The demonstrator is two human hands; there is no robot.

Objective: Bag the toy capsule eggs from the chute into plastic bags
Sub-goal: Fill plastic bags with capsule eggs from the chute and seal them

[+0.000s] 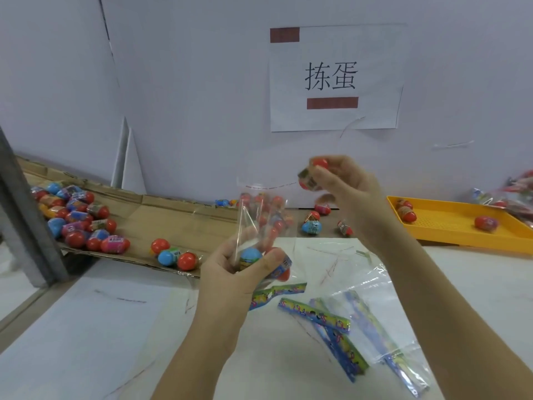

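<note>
The capsule egg (313,174) pinched in the right hand (346,183) is smeared by motion, and its label cannot be read. The left hand (230,269) covers the lower end of the clear plastic bag (259,215) it grips, so the number of eggs inside cannot be told. The red shapes showing through the film are too blurred to place inside or behind it. At the left, a grey post (26,215) hides part of the cardboard chute (161,215). The right edge cuts off the yellow tray (450,220) and the filled bags (516,194) beyond it.
</note>
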